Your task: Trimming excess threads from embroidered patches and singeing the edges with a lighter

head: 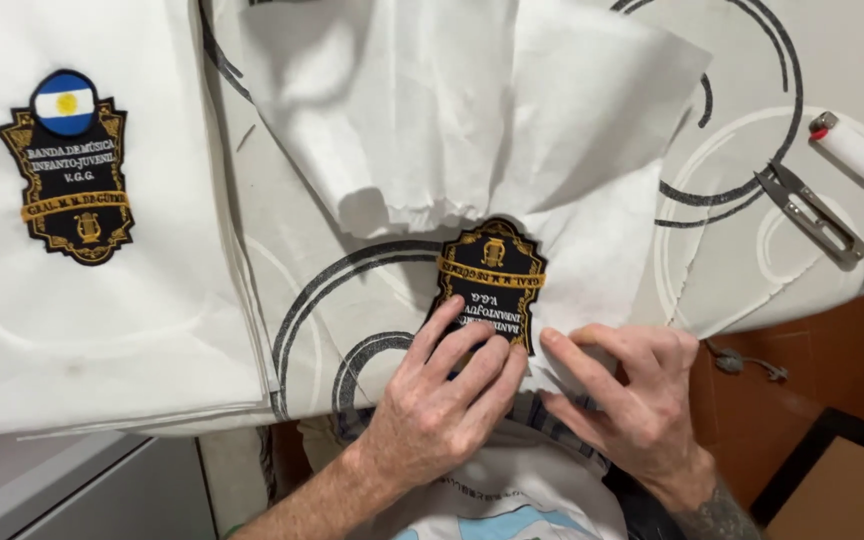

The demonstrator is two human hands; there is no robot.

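A black embroidered patch (490, 270) with gold trim lies upside down on a sheet of white backing fabric (592, 260) at the near edge of the table. My left hand (442, 400) rests flat on the patch's lower part, fingers pressing it down. My right hand (632, 390) sits just right of the patch, fingertips pinching the edge of the white fabric beside it. Another white sheet (432, 110), partly folded, lies above the patch.
A stack of white fabric (102, 330) at left carries a second black-and-gold patch (70, 170) with a blue-and-white round top. Thread snips (812, 215) and a white lighter (845, 146) lie at right on the patterned tablecloth (732, 90). Brown floor shows at lower right.
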